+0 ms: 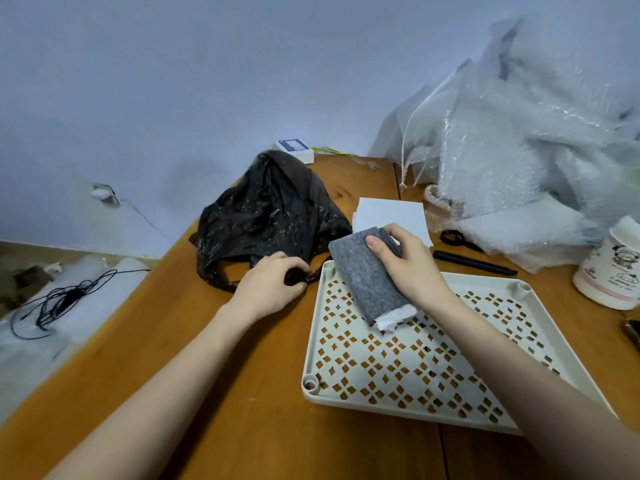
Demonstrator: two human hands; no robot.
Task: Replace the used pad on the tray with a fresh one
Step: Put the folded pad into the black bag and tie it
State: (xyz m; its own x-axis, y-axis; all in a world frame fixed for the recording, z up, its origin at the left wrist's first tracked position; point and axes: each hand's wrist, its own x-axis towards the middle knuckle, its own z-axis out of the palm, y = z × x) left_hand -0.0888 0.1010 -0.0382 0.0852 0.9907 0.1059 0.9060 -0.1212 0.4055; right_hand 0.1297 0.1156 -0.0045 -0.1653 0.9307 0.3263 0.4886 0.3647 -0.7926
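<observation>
A cream perforated tray lies on the wooden table, right of centre. My right hand grips a folded grey pad with a white layer showing at its lower end, held over the tray's far left corner. My left hand is closed on a handle of the crumpled black plastic bag just left of the tray. A stack of white pads lies behind the grey pad, partly hidden by it.
Black scissors and a black pen lie behind the tray. A heap of bubble wrap fills the back right, with a white mug beside it. A small white box sits by the wall. A black cord lies off the table's left edge.
</observation>
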